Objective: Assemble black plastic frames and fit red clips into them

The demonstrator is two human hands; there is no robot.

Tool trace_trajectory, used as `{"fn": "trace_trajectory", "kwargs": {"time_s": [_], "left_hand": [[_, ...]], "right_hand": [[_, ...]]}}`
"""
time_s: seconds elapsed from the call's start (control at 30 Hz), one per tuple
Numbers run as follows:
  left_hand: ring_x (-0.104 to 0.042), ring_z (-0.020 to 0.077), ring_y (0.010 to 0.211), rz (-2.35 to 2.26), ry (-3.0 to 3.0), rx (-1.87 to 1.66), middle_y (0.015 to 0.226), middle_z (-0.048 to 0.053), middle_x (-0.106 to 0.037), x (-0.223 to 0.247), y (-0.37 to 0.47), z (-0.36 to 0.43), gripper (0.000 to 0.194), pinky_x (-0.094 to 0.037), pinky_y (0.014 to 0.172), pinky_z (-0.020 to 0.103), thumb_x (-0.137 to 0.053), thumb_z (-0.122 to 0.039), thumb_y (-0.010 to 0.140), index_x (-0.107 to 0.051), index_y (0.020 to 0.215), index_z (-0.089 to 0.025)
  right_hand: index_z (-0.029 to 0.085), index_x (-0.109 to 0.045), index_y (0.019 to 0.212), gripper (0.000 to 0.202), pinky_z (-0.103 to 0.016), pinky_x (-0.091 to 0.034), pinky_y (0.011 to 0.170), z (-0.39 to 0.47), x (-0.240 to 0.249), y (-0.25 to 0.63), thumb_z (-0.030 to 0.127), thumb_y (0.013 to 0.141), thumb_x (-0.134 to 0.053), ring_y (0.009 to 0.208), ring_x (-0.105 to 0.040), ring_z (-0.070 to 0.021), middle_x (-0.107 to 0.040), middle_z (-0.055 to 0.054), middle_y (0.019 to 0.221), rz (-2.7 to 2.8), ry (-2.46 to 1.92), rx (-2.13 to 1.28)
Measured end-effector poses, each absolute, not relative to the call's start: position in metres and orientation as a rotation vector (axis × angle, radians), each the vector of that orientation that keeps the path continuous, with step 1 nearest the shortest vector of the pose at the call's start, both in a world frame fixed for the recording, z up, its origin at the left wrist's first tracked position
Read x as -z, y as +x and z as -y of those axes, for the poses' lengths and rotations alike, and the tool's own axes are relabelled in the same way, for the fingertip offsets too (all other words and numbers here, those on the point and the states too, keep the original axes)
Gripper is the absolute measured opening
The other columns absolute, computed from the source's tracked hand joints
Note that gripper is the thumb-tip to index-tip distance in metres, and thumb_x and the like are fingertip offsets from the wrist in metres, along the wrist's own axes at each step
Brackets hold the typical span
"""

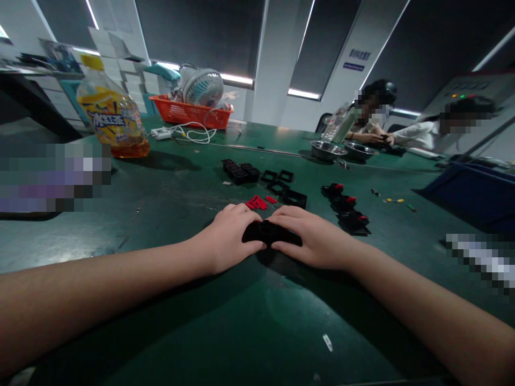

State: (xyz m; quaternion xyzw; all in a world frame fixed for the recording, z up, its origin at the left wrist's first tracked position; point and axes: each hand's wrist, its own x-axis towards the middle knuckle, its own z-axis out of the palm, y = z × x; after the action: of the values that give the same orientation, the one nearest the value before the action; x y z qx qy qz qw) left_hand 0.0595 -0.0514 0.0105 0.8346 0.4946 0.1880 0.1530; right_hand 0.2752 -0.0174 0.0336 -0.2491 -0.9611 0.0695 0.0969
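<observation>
Both my left hand (235, 236) and my right hand (309, 236) grip a black plastic part (267, 233) from its two sides, just above the green table. Fingers and thumbs close around its ends, so much of its shape is hidden. Just beyond my fingertips lie small red plastic pieces (257, 202). Behind them are several black square frames (278, 186) and a cluster of black blocks (240, 171). To the right, black parts with red tabs (343, 202) stand in a row.
On the green table (257, 332), a drink bottle (115, 115) stands at the left. An orange basket (189, 111) holds a fan, with a white cable beside it. Metal bowls (329, 151) sit farther back near two people. A dark blue bin (475, 187) is at the right.
</observation>
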Motion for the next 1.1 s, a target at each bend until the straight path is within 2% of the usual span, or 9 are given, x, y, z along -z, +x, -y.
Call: {"fn": "trace_trajectory", "kwargs": {"time_s": [0.53, 0.77, 1.1], "left_hand": [[-0.053, 0.0303, 0.114, -1.454, 2.392, -0.513, 0.116, 0.010, -0.064, -0.0135, 0.0610, 0.0515, 0.033, -0.045, 0.100, 0.046, -0.068, -0.031, 0.083, -0.065, 0.114, -0.018], [-0.052, 0.0305, 0.116, -1.446, 2.372, -0.502, 0.118, 0.011, -0.063, -0.0137, 0.0607, 0.0520, 0.036, -0.043, 0.103, 0.046, -0.068, -0.031, 0.084, -0.065, 0.116, -0.016], [-0.052, 0.0305, 0.113, -1.436, 2.392, -0.540, 0.115, 0.010, -0.063, -0.0103, 0.0596, 0.0511, 0.036, -0.044, 0.101, 0.046, -0.066, -0.034, 0.084, -0.065, 0.115, -0.017]], "right_hand": [[0.013, -0.064, 0.117, 0.031, -0.044, -0.052, 0.094, 0.0173, -0.0336, 0.2741, 0.030, 0.091, -0.059, 0.108, -0.062, -0.0271, -0.065, -0.015, 0.117, 2.844, -0.771, -0.230], [0.011, -0.063, 0.118, 0.034, -0.044, -0.052, 0.094, 0.0175, -0.0326, 0.2745, 0.031, 0.092, -0.058, 0.108, -0.061, -0.0275, -0.065, -0.016, 0.118, 2.859, -0.760, -0.183], [0.016, -0.064, 0.113, 0.028, -0.041, -0.053, 0.092, 0.0172, -0.0333, 0.2746, 0.029, 0.088, -0.061, 0.104, -0.062, -0.0248, -0.065, -0.013, 0.113, 2.825, -0.722, -0.241]]}}
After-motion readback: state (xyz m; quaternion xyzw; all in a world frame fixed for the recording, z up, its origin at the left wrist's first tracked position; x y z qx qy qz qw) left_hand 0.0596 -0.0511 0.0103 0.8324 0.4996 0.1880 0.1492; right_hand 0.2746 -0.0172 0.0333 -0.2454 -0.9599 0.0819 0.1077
